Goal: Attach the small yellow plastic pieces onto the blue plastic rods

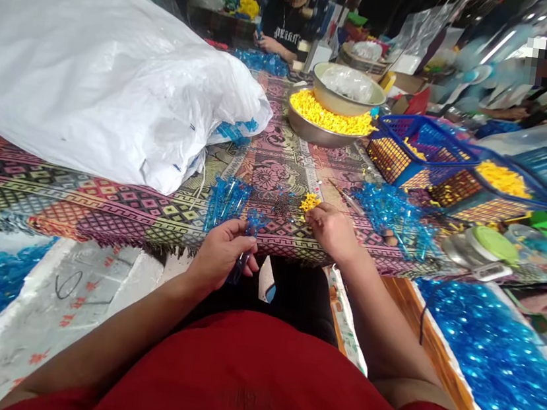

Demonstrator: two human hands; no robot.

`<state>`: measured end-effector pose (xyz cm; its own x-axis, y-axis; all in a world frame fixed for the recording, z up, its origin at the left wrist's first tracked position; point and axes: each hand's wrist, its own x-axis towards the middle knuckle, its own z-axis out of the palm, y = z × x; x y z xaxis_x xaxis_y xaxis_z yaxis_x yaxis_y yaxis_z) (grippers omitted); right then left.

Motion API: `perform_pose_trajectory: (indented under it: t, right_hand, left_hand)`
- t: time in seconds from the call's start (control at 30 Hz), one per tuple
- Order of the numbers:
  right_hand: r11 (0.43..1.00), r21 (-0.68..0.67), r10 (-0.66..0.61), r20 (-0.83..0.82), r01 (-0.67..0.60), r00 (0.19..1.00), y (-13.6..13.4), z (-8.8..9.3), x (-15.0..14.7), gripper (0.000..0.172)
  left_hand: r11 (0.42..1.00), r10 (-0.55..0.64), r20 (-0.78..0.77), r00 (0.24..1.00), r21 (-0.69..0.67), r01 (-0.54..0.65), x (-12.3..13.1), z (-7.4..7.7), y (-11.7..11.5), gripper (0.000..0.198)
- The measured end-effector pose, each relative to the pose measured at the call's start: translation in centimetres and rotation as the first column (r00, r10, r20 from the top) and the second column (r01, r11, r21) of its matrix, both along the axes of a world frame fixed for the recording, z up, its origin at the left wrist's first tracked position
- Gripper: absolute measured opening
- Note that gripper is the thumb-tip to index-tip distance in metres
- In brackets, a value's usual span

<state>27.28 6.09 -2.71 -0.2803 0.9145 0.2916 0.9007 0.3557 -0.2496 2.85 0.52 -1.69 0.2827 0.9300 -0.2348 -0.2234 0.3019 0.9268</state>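
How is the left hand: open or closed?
Closed: the left hand curls around a blue plastic piece that shows above and below its grip.

Blue and yellow brightening a patterned cloth (pixel 272 175)

The cloth is mixing pink, black and green in flowers and diamonds. Tubes (pixel 227 200) are shining translucent blue; small pieces (pixel 309 203) are showing bright yellow. A sack (pixel 96 63) is gleaming white, a basket (pixel 416 177) is displaying blue lattice, and the shirt (pixel 258 369) is glowing red.
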Motion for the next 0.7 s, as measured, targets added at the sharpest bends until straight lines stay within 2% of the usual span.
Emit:
perform_pose_trajectory:
  t: [0.07,0.13,0.23,0.37,0.5,0.6,0.7]
  right_hand:
    - [0.995,0.081,0.076,-0.207,-0.060,0.975,-1.0,0.2,-1.3,0.018]
    - [0.985,0.129,0.157,-0.376,-0.115,0.913,-2.2,0.4,-2.9,0.014]
    - [0.974,0.170,0.211,-0.467,-0.148,0.859,-3.5,0.6,-4.8,0.012]
    - [0.978,0.161,0.194,-0.489,-0.131,0.850,-3.6,0.2,-4.9,0.011]
    - [0.990,0.072,0.138,-0.517,-0.118,0.845,-3.1,-0.7,-3.7,0.013]
    - [0.998,0.026,0.064,-0.409,-0.058,0.910,-2.8,-1.3,-2.9,0.015]
    - [1.000,0.002,-0.003,-0.228,0.004,0.974,-2.3,-1.9,-2.0,0.016]
  left_hand:
    - [1.000,0.019,-0.003,1.000,-0.021,-0.019,0.7,-0.2,0.0,0.017]
    - [0.999,0.025,-0.013,1.000,-0.038,-0.025,1.4,-0.4,0.0,0.017]
    - [0.999,0.014,-0.009,1.000,-0.035,-0.014,2.2,-0.7,0.0,0.017]
    - [0.999,0.010,0.005,1.000,-0.038,-0.009,2.3,-0.8,0.0,0.018]
    - [0.999,-0.004,0.016,1.000,-0.037,0.004,2.3,-1.3,0.0,0.020]
    - [1.000,-0.011,0.018,1.000,-0.022,0.011,2.3,-1.3,-0.1,0.022]
    - [0.999,0.035,-0.010,0.999,-0.005,-0.035,1.3,-0.4,0.4,0.027]
